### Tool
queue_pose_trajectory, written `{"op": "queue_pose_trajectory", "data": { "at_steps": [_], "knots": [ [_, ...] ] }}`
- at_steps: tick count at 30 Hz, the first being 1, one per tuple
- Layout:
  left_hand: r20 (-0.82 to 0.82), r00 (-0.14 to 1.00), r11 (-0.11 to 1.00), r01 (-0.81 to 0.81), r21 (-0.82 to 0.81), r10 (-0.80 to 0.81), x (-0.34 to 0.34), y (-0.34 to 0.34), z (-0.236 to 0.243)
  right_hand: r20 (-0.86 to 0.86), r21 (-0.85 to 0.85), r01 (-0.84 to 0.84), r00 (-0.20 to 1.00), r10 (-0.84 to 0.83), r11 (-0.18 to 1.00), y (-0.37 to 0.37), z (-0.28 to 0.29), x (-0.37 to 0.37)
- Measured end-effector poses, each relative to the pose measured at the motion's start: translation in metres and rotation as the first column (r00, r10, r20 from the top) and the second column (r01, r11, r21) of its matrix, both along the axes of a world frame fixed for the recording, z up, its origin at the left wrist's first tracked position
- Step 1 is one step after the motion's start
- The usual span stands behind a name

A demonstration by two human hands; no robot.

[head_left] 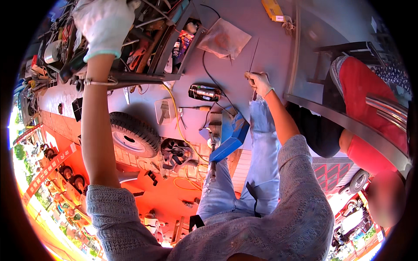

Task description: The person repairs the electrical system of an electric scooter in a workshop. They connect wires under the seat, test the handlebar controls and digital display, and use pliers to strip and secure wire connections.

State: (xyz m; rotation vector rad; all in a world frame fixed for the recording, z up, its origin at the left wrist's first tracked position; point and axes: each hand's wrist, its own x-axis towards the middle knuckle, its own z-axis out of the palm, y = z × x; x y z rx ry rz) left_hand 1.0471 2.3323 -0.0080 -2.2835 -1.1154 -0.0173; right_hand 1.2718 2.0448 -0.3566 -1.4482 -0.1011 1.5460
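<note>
We are keeping the fingers of our right hand [260, 84] together, clamped on a thin dark rod [254, 54] that is pointing away from us, beyond the knuckles. Our left hand [102, 26], in a white glove, is reaching over a heap of metal tools [146, 41]; its fingers are running into the upper edge of the view, so we cannot tell whether they are gripping anything. Ahead and to the left of the right fingers, a clear plastic bag [224, 38] is lying flat; nearer them on the left, a black-and-silver device [204, 92] is resting. Closer to us than those fingers, a blue metal stand [233, 138] is standing by our knees. Farther left, between the two hands' sides, a black tyre [139, 135] is lying near a yellow hose [176, 108].
</note>
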Motion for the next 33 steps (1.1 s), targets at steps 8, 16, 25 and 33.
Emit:
{"op": "queue_pose_trajectory", "data": {
  "at_steps": [8, 16, 25, 33],
  "knots": [
    [0.697, 0.711, 0.827, 0.443, -0.346, -0.089, -0.010, -0.174, -0.104, 0.082, 0.219, -0.352, 0.936, 0.343, 0.910, -0.034, 0.076, -0.074],
    [-0.116, -0.117, -0.011, 0.656, -0.754, 0.986, -0.044, -0.232, -0.341, 0.061, 0.083, -0.635, 0.773, 0.632, 0.768, 0.033, -0.094, -0.044],
    [-0.181, -0.271, -0.006, 0.541, -0.841, 0.946, -0.103, -0.292, -0.408, 0.768, -0.517, 0.023, 0.454, 0.452, 0.856, 0.133, -0.315, 0.024],
    [-0.255, -0.277, -0.032, 0.617, -0.786, 0.927, -0.087, -0.308, -0.387, 0.328, -0.296, 0.234, 0.935, -0.132, 0.926, 0.086, -0.283, 0.009]
  ]
}}
